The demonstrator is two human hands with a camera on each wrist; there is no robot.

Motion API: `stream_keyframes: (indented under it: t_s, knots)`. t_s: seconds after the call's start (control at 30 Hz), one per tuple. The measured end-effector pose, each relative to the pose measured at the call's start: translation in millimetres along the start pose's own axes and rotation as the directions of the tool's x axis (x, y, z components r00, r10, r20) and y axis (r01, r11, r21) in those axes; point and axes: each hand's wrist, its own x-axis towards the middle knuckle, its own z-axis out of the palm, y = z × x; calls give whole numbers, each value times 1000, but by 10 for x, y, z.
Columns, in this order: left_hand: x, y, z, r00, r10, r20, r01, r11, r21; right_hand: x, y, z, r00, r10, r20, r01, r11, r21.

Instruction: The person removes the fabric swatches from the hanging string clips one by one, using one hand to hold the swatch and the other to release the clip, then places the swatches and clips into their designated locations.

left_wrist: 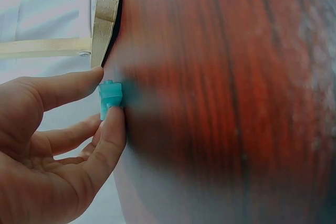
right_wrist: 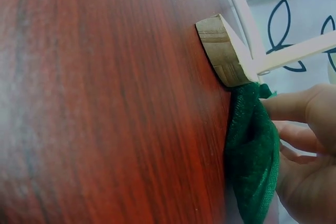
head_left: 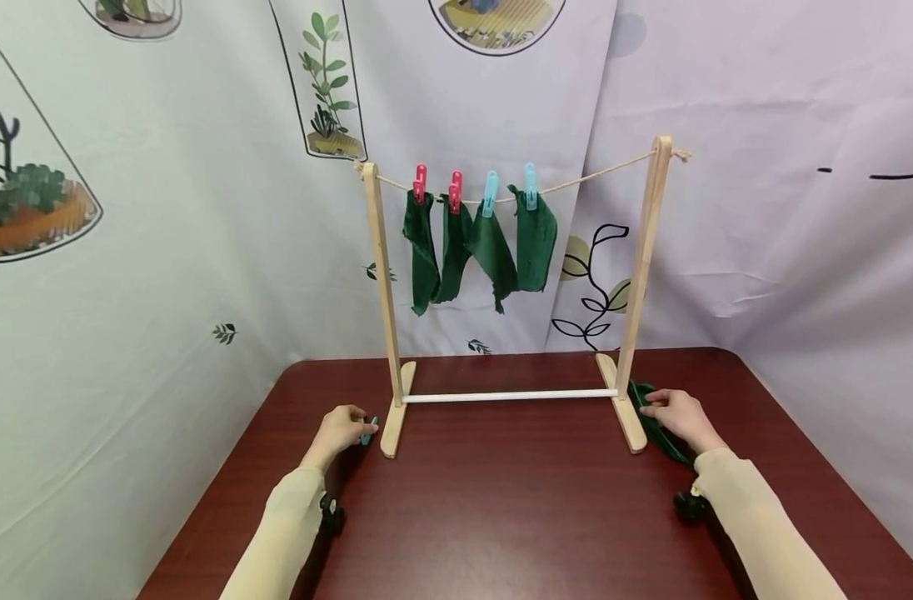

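Note:
At the left of the table my left hand point(head_left: 341, 431) pinches a light blue clothespin point(left_wrist: 111, 97) between thumb and fingers, beside the left foot of a wooden stand. On the other side, my right hand point(head_left: 684, 417) has its fingertips on a strip of dark green cloth point(right_wrist: 253, 153) and pinches its edge. That strip lies on the table along the outer side of the stand's right foot. Part of my right fingers is hidden behind the cloth in the right wrist view.
A wooden drying stand point(head_left: 640, 275) carries a sagging rope point(head_left: 606, 171) between two posts, with a white bar point(head_left: 509, 396) low down. Several green cloths point(head_left: 536, 242) hang from it by red clothespins point(head_left: 455, 192) and blue clothespins point(head_left: 490, 193). Behind the dark red table point(head_left: 501, 508) hangs a printed curtain.

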Motion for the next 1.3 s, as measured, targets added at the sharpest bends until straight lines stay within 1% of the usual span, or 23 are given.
stream_keyframes:
  t_s: [0.1, 0.27, 0.4, 0.47, 0.6, 0.8, 0.9, 1.0, 1.07, 1.13, 1.3]
  knots:
    - [-3, 6, -2, 1000, -8, 2, 9, 1000, -18, -8, -5, -8, 1000, -1, 10, 1, 1000, 20]
    - [0, 35, -45, 1000, 4, -5, -4, 1000, -31, -26, 13, -68, 1000, -11, 21, 10, 998, 61]
    - [-6, 79, -134, 999, 29, -36, -29, 999, -15, -48, 33, -167, 999, -44, 0, 44, 997, 57]
    - [-8, 132, -206, 998, 44, -51, -45, 999, -20, -50, 18, -243, 998, -62, -19, 63, 997, 45]
    - [15, 307, -410, 991, 96, -92, -98, 995, -11, -28, -84, -448, 994, -87, -72, 89, 996, 19]
    - [61, 665, -772, 971, 180, -159, -179, 984, 20, -20, -359, -830, 979, -117, -165, 117, 993, -13]
    - [25, 846, -917, 956, 217, -196, -221, 975, 2, -36, -497, -998, 964, -141, -224, 140, 990, -21]
    - [-26, 986, -1034, 937, 249, -244, -261, 965, -18, -73, -619, -1126, 945, -160, -287, 167, 986, 0]
    - [-59, 1058, -1078, 926, 266, -268, -284, 958, -33, -93, -681, -1181, 931, -164, -327, 183, 983, 27]
    - [-81, 1105, -1091, 921, 277, -273, -300, 953, -46, -115, -735, -1205, 924, -160, -347, 190, 980, 55]
    - [-126, 1222, -1020, 919, 295, -260, -327, 941, -88, -157, -864, -1157, 916, -183, -357, 227, 970, 85]
